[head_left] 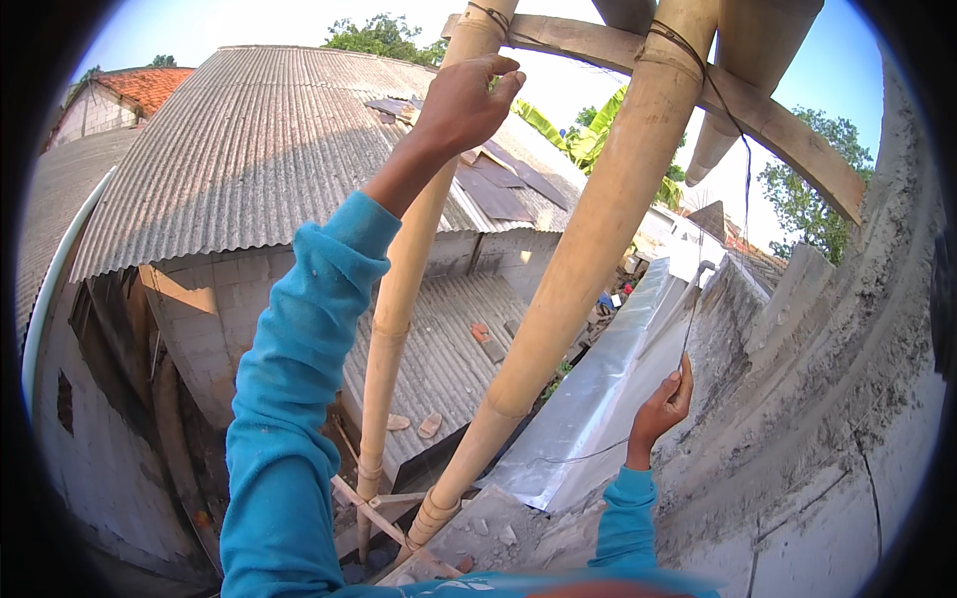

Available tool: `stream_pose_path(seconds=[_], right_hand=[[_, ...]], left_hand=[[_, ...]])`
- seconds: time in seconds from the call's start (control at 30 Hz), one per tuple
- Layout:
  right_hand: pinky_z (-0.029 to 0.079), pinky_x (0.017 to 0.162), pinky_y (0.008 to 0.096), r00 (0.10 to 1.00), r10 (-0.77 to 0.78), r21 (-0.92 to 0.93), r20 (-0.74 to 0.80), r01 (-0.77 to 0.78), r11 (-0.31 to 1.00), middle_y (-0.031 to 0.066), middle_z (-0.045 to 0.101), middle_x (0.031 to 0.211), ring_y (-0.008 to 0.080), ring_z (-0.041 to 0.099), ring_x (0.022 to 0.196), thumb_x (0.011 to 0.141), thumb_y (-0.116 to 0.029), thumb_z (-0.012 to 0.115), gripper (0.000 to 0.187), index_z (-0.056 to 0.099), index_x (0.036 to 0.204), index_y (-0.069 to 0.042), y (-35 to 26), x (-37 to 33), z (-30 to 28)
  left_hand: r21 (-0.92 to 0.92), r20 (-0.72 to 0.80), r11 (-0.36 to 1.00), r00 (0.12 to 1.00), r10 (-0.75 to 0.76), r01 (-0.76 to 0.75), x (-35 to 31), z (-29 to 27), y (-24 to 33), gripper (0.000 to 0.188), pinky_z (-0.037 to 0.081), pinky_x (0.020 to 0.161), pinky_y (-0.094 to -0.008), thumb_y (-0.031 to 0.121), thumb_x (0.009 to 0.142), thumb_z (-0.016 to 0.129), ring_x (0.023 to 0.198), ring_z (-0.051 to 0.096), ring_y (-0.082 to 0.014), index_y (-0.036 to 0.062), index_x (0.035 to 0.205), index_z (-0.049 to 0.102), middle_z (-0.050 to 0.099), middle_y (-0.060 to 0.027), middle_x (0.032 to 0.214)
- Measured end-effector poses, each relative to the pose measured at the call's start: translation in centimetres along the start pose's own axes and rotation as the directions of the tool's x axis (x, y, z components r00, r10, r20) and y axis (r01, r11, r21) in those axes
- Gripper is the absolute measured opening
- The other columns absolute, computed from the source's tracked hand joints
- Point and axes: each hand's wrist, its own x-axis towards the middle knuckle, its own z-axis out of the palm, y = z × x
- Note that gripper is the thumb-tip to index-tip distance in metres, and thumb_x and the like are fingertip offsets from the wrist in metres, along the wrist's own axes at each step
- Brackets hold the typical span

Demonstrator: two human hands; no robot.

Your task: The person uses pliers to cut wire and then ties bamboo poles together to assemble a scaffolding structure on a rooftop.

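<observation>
My left hand [471, 104] is raised in front of the upper part of the left bamboo pole [407, 269]. Its fingers are curled and pinched together; what they hold, if anything, is too small to make out. Lower at the right, my right hand [662, 411] is closed on a thin dark wire [690, 324], which rises from the fingertips. Dark binding wire [688, 45] wraps the thicker bamboo pole [598, 234] where it meets a wooden crosspiece [758, 115]. A thin strand trails left from near my right wrist.
A rough cement wall [797, 399] rises close on the right. Below lie a shiny metal sheet [598, 389] and a lower corrugated roof [439, 349] with sandals [429, 426]. A larger corrugated roof [249, 149] spreads at the left. Wooden braces [384, 518] cross the poles' lower ends.
</observation>
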Motion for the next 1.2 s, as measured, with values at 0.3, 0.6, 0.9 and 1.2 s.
stream_pose_path(seconds=[0.3, 0.6, 0.9, 1.2], right_hand=[[0.028, 0.046, 0.0202, 0.974, 0.092, 0.504, 0.206, -0.186, 0.844, -0.0069, 0.044, 0.072, 0.0003, 0.035, 0.054, 0.1, -0.007, 0.044, 0.038, 0.059, 0.135, -0.002, -0.7, 17.6, 14.4], [0.019, 0.034, 0.0227, 0.925, 0.369, 0.644, 0.092, -0.338, 0.686, -0.0065, 0.037, 0.054, 0.0024, 0.027, 0.037, 0.098, -0.005, 0.045, 0.036, 0.059, 0.131, -0.005, 5.0, 24.3, 17.3], [0.035, 0.05, 0.0282, 0.969, 0.236, 0.574, -0.078, -0.149, 0.805, -0.0023, 0.05, 0.067, 0.0067, 0.04, 0.053, 0.094, -0.003, 0.048, 0.038, 0.061, 0.129, 0.003, 1.6, 23.8, 24.6], [0.053, 0.076, 0.0352, 0.986, 0.118, 0.516, -0.114, -0.042, 0.856, 0.0113, 0.07, 0.08, 0.0223, 0.068, 0.076, 0.091, -0.016, 0.059, 0.03, 0.07, 0.117, -0.006, -7.5, 33.0, 33.2]], left_hand=[[0.267, -0.044, 0.925, 0.956, 0.291, -0.27, 5.6, 3.2, -0.5, 0.035, 0.048, 0.098, -0.0445, 0.025, 0.096, 0.056, 0.106, 0.064, -0.0379, 0.0021, 0.121, 0.066, 0.066, -0.0201, 0.119], [0.566, -0.004, 0.797, 0.967, 0.257, -0.209, 9.1, 0.5, -1.7, 0.037, 0.045, 0.104, -0.0436, 0.021, 0.096, 0.056, 0.122, 0.055, -0.0336, 0.0058, 0.129, 0.061, 0.059, -0.0132, 0.133], [0.644, 0.09, 0.728, 0.969, 0.232, -0.234, 12.0, 2.0, -3.2, 0.048, 0.04, 0.112, -0.0431, 0.023, 0.096, 0.055, 0.133, 0.047, -0.0335, 0.0084, 0.142, 0.049, 0.047, -0.0124, 0.147], [0.717, 0.23, 0.56, 0.899, 0.374, -0.416, 16.6, 4.0, -4.8, 0.052, 0.035, 0.116, -0.0429, 0.028, 0.098, 0.053, 0.138, 0.041, -0.0339, 0.0074, 0.145, 0.045, 0.043, -0.015, 0.15]])
